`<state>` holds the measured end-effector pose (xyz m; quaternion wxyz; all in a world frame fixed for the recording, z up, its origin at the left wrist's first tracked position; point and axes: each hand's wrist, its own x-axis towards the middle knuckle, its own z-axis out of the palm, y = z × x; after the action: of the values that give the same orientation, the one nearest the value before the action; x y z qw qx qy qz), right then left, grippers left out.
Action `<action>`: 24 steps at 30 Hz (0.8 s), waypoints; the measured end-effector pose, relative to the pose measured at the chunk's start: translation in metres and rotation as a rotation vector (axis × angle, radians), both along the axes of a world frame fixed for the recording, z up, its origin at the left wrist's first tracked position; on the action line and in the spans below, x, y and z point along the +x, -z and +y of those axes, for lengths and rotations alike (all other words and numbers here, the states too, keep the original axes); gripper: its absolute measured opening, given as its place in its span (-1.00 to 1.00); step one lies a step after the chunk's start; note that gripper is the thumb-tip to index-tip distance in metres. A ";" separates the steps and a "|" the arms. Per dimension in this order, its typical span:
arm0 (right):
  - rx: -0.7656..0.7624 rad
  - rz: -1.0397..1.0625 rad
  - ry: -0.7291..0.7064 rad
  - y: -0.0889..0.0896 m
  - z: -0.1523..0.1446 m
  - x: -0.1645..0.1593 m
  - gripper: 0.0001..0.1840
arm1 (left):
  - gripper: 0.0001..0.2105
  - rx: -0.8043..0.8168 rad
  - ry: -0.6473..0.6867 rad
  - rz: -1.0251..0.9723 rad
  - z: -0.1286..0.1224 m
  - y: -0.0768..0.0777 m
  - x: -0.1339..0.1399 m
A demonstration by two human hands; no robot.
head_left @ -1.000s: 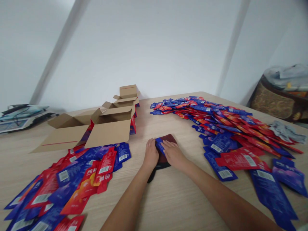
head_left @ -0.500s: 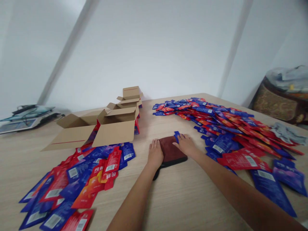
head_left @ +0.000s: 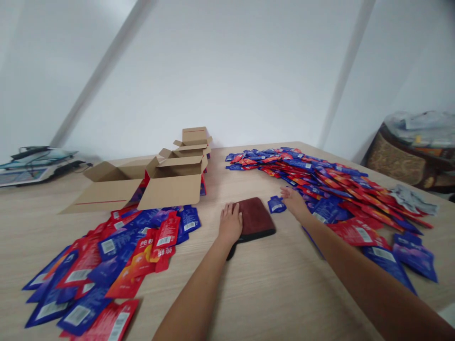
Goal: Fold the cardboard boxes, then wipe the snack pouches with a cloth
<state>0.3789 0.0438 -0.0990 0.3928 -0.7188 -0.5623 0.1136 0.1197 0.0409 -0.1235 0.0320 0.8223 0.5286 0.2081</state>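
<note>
My left hand point(head_left: 231, 221) lies flat on the left edge of a dark brown pad point(head_left: 256, 218) with a black rim, fingers stretched forward. To the right of the pad, a small blue sachet point(head_left: 276, 204) lies on the table. My right hand point(head_left: 294, 202) hovers just right of that sachet, its fingers partly bent and apart; I cannot tell whether the fingertips touch the sachet's end. Behind and beside my right hand spreads a large heap of red and blue sachets point(head_left: 320, 175).
On the left is another pile of red and blue sachets point(head_left: 117, 255). Open cardboard boxes point(head_left: 170, 192) stand in a row behind it. A grey glove-like cloth point(head_left: 414, 199) lies on the right heap. A patterned chair point(head_left: 394, 156) stands beyond the table's right side.
My right hand has left the pad and moved right. The blue sachet that was under its fingers now lies beside the pad. My left hand remains on the pad.
</note>
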 end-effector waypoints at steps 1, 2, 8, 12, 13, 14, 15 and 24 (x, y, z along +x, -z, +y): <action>0.037 0.039 -0.005 -0.005 0.002 0.000 -0.34 | -0.56 0.011 -0.002 0.000 0.000 0.000 0.001; 0.088 0.093 -0.020 -0.011 0.003 -0.003 -0.35 | -0.56 0.017 -0.007 0.002 0.000 0.000 0.001; 0.276 0.097 -0.191 -0.018 0.000 -0.059 -0.49 | -0.57 0.050 0.007 0.014 0.012 -0.002 0.010; 0.086 -0.361 -0.319 0.000 -0.007 -0.096 -0.60 | -0.58 0.058 0.035 0.044 0.029 -0.001 0.015; 0.037 -0.425 -0.356 0.004 -0.009 -0.102 -0.54 | -0.58 0.057 0.030 0.060 0.033 0.000 0.015; -0.009 -0.470 -0.384 0.006 -0.011 -0.106 -0.46 | -0.58 0.058 0.023 0.078 0.036 0.001 0.016; -0.046 -0.503 -0.402 0.006 -0.014 -0.109 -0.41 | -0.58 0.061 0.015 0.094 0.038 0.001 0.017; -0.063 -0.578 -0.561 -0.005 -0.075 -0.100 -0.41 | -0.59 0.066 -0.028 0.078 0.038 0.000 0.020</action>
<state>0.2791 -0.0314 -0.0937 0.1502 -0.5513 -0.8202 0.0267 0.1399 0.0794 -0.1237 -0.0187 0.8230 0.5337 0.1938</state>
